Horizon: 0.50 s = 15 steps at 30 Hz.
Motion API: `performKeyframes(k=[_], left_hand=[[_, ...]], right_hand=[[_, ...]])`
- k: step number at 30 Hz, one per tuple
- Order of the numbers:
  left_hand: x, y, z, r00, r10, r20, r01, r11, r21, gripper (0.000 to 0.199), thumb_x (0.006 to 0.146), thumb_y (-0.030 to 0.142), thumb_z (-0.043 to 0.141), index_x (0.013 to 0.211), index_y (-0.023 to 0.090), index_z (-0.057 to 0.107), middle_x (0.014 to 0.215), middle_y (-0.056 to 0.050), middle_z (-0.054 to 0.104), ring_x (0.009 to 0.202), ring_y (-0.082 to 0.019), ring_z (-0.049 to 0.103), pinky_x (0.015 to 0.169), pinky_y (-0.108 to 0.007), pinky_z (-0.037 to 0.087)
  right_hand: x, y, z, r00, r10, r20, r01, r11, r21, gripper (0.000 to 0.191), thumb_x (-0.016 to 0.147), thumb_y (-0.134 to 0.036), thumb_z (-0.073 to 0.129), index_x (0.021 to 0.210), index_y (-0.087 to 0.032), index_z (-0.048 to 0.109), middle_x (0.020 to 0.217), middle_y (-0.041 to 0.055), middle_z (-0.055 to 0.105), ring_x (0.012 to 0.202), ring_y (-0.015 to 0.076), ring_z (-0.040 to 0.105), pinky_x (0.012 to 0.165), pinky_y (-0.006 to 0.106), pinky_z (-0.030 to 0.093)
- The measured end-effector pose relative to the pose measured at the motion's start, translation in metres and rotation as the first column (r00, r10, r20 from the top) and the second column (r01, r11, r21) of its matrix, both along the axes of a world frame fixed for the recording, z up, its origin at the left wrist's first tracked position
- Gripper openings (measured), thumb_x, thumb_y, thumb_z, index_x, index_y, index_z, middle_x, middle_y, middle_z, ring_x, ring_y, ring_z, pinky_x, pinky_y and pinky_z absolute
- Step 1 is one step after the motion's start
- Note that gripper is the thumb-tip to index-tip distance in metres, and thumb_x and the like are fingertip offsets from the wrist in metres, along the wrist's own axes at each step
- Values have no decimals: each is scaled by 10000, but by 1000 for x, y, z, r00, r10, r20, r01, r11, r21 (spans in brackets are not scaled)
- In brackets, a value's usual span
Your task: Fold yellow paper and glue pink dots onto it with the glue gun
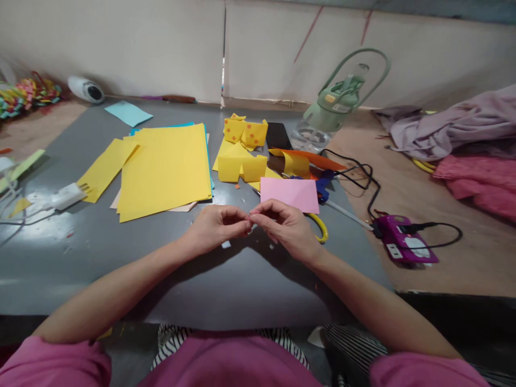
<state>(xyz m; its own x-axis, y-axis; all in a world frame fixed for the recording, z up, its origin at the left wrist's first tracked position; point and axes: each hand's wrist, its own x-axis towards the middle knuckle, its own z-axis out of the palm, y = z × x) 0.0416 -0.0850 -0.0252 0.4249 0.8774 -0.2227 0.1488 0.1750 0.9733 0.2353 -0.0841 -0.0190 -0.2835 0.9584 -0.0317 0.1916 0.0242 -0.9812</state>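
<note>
Over the grey table (193, 293), my left hand (217, 228) and my right hand (286, 228) meet fingertip to fingertip. Both are closed in a pinch; whatever lies between the fingers is too small to name. A pink paper rectangle (290, 193) is just beyond my right hand, with a yellow scissors handle (322, 228) showing below it. Further back stand folded yellow paper pieces (242, 166), some with orange squares on them. To the left of these lies a stack of yellow paper sheets (167, 169). A tiny white scrap (226, 244) rests under my left hand.
A blue glue gun (322, 188) and orange paper (326, 159) lie right of centre. Behind them are a black phone (279, 135) and a green-lidded bottle (334, 105). A purple power strip (405, 239) with cords sits at right, a white plug (70, 196) at left.
</note>
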Motion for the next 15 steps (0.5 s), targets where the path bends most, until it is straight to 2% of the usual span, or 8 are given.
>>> performKeyframes(k=[15], left_hand=[[0, 0, 2, 1000, 7, -15, -7, 1000, 1, 198, 825, 339, 693, 870, 153, 745, 770, -36, 749, 702, -119, 671, 681, -233, 499]], right_hand=[[0, -1, 1, 999, -11, 51, 9, 999, 44, 230, 819, -434, 717, 842, -210, 672, 697, -17, 608, 596, 107, 505, 491, 239, 358]])
